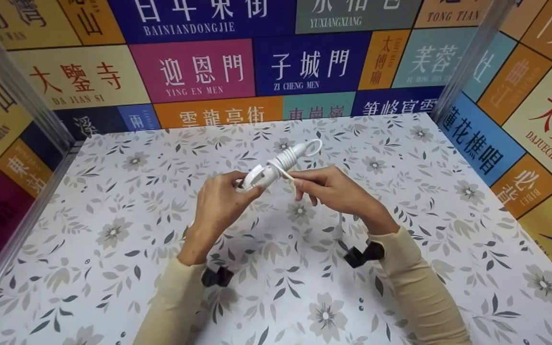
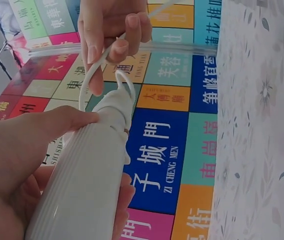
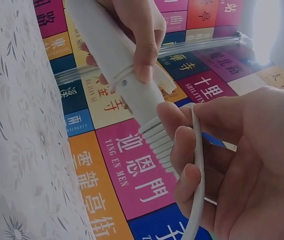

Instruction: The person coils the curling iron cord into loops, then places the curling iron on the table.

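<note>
A slim white appliance (image 1: 259,179) with a ridged round body is held above the table, tilted up to the right; its exact kind does not show. My left hand (image 1: 221,196) grips the body, thumb along its side in the left wrist view. White cord (image 1: 289,155) is wound in several turns round the far part, and a small loop (image 1: 313,147) stands out at the end. Just right of these turns, my right hand (image 1: 336,189) pinches a loose length of the cord (image 3: 200,150), which runs across its curled fingers in the right wrist view.
A white table cover (image 1: 137,268) with grey flowers and leaves lies beneath both hands. Panels of coloured signs (image 1: 199,69) stand along the back and both sides, with a clear post (image 1: 470,62) at the back right corner.
</note>
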### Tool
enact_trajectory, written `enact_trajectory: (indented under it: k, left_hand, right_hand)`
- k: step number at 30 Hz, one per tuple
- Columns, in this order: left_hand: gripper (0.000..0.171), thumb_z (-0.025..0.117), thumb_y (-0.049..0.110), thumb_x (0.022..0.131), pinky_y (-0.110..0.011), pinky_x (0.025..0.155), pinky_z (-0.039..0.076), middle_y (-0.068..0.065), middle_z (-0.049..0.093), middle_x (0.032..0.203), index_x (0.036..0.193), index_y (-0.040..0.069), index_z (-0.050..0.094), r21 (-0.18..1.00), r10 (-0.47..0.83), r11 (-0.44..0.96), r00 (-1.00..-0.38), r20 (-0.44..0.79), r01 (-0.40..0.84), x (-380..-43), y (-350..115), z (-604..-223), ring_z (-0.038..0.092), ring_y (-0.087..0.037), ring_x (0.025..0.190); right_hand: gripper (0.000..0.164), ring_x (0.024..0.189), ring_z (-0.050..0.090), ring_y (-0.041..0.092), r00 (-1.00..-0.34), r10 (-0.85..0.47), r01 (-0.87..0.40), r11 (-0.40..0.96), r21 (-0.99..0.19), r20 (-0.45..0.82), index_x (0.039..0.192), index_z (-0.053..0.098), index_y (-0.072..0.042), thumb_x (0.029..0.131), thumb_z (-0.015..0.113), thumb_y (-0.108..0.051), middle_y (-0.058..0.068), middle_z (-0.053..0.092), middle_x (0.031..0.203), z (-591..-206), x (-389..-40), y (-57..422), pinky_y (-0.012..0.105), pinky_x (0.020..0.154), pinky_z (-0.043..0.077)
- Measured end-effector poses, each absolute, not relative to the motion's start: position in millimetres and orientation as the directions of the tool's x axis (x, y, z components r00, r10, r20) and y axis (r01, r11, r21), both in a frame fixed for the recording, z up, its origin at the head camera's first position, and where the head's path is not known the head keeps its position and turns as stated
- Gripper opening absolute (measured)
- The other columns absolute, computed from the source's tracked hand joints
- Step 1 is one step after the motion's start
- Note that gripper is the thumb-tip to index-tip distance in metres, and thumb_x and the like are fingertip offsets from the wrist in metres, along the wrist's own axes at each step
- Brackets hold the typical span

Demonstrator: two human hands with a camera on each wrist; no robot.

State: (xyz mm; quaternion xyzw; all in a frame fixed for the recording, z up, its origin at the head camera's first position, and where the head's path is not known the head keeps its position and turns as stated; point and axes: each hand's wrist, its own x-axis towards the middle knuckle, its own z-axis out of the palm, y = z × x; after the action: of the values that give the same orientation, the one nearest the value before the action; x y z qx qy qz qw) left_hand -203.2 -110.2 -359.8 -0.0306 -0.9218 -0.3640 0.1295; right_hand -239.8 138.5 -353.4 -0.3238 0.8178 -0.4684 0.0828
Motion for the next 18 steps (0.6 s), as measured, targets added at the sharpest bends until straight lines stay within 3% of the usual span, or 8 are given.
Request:
enact_trajectory:
  k: [10,18]
  left_hand:
    - [0.040,0.078,0.042,0.084,-0.028,0.055,0.044,-0.008,0.075,0.088,0.109,0.010,0.077,0.791,-0.094,0.581,-0.948,0.303,0.195,-203.6,-112.8,-357.8,0.059,-0.017,0.064]
    - [0.041,0.079,0.043,0.084,-0.030,0.060,0.050,-0.008,0.075,0.094,0.110,0.011,0.076,0.860,-0.076,0.484,-0.971,0.226,0.162,-202.4,-115.2,-353.6,0.063,-0.019,0.072]
  right_hand:
    - [0.031,0.064,0.059,0.010,-0.781,-0.613,-0.359,0.280,-0.890,0.122,0.125,0.070,-0.006,0.104,0.053,-0.021,0.010,0.070,0.084,-356.0,-242.9,139.0,0.023,0.060,0.051]
    - [0.030,0.068,0.065,0.014,-0.759,-0.642,-0.353,0.264,-0.897,0.110,0.117,0.071,0.001,0.105,0.053,-0.019,0.015,0.071,0.082,-359.1,-249.0,141.2,0.030,0.068,0.057]
